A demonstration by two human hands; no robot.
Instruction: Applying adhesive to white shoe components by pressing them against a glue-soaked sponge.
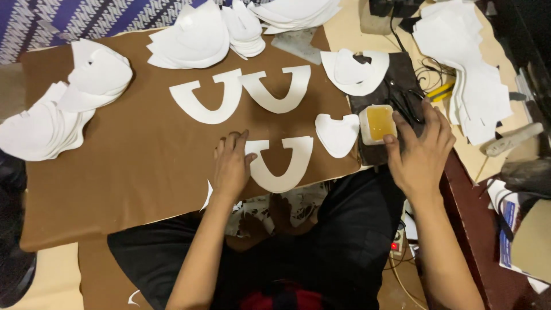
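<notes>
Pressing flat on a white U-shaped cutout (pixel 281 163) at the lower centre of the frame, my left hand (pixel 231 167) spreads its fingers (pixel 234 141) wide over the piece's left arm. My right hand (pixel 422 150), at centre right, touches a small tub of amber glue (pixel 377 123), fingers loosely open, holding nothing I can see. Two more U-shaped cutouts (pixel 244 95) lie above on the brown counter (pixel 138 166). Stacks of white pieces (pixel 54 112) fill the upper left.
</notes>
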